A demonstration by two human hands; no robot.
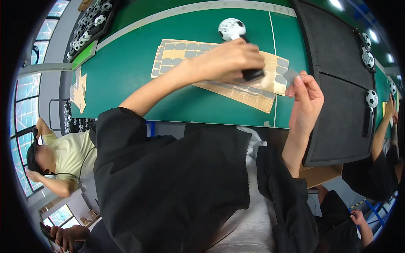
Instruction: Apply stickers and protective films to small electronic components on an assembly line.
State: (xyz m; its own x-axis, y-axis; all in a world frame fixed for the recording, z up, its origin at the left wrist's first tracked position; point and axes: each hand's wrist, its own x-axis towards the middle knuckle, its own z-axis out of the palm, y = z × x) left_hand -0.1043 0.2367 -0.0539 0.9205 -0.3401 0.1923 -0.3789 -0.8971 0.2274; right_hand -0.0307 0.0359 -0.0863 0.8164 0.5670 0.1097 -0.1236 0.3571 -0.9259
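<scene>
My left hand (240, 59) is wrapped round the black handle of a device with a black-and-white football-shaped head (231, 29). The head points away from me, and the handle's dark end shows below the fingers, slightly blurred. Between the thumb and fingers of my right hand (308, 95) is a small grey sticker (290, 76), pinched just right of the sheets. Under my left hand lie stacked tan backing sheets (270, 82) with rows of grey rounded stickers; several spots on the top sheet are bare.
The sheets rest on a green table (122, 88). At its right stands a black tray (337, 105) with another football-headed device (371, 101). More of them fill a rack (90, 29) at far left, near torn backing scraps (79, 92). Other people (63, 158) are on both sides.
</scene>
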